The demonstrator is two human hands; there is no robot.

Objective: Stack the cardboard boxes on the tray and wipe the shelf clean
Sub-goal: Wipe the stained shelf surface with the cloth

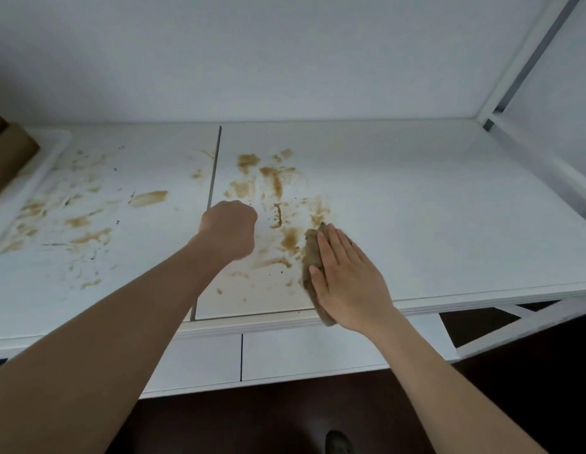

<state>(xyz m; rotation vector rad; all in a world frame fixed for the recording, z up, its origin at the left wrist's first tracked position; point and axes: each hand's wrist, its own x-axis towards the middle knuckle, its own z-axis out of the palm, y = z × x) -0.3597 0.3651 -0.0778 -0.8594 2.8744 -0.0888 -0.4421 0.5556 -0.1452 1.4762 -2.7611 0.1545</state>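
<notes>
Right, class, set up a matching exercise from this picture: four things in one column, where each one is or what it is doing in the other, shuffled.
1 left hand
2 right hand
3 cloth
4 cardboard box

A far left, on the tray
B fist on the shelf
C flat on the cloth
D brown, under a palm

Pairs: 1-B, 2-C, 3-D, 4-A

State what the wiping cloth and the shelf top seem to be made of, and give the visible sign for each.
Cloth: probably soft woven or terry fabric, tan; it folds limply under the right hand. Shelf top: likely painted or laminated board, smooth matt white; brown smears sit on its surface.
</notes>
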